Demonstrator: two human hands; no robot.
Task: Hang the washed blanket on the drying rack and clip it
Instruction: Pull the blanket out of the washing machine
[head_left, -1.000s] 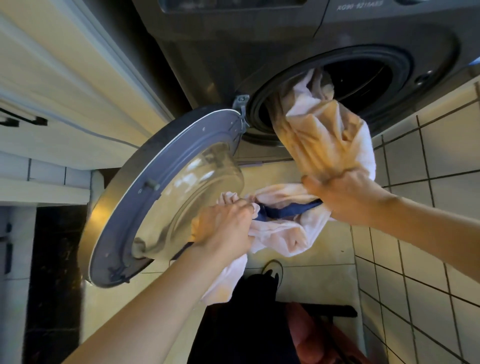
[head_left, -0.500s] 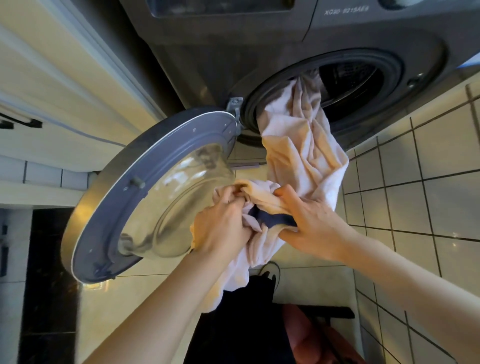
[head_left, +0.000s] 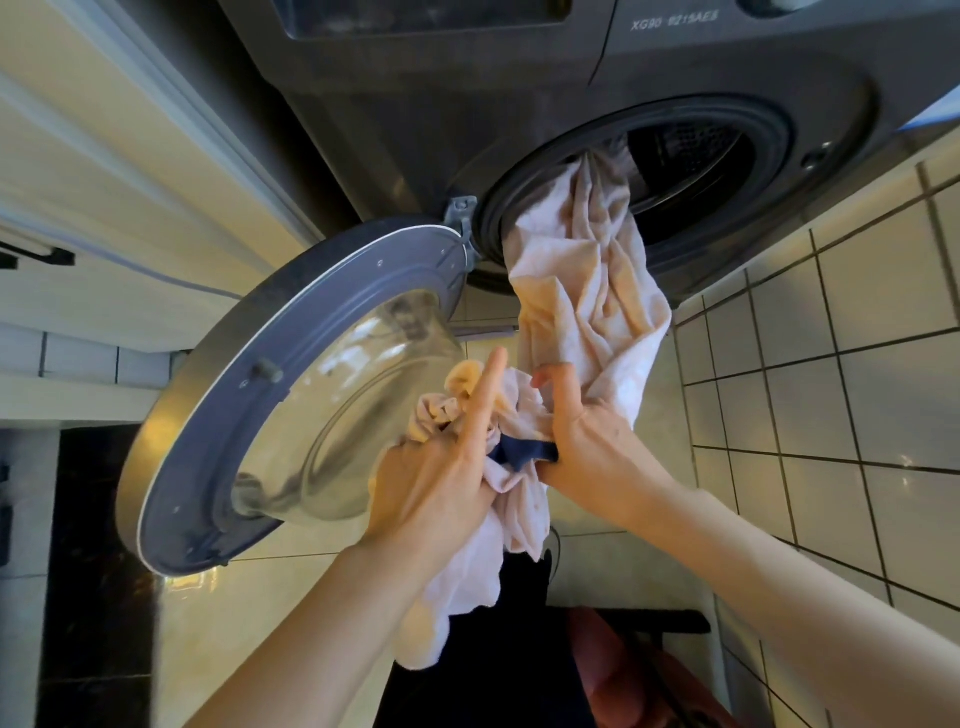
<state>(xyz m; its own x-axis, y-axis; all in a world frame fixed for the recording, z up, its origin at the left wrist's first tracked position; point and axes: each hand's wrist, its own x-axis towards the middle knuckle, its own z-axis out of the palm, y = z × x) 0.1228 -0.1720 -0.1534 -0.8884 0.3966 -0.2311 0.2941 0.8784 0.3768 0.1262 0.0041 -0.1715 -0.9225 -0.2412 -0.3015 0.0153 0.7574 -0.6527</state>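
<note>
Currently, head view: the blanket (head_left: 587, 280) trails from the drum (head_left: 701, 156) at one o'clock to centre; the left hand (head_left: 436, 478) clutches a bunch, index finger straight, and the right hand (head_left: 592, 441) grips a fold. Yanking could snag it on the door hinge (head_left: 460, 213).

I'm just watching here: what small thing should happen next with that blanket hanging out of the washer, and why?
Probably draw the blanket a little farther out toward the body. Its upper part runs into the drum, while the left hand and right hand each hold the bunched lower part beside the open door, so it is not yet free to carry.
</note>
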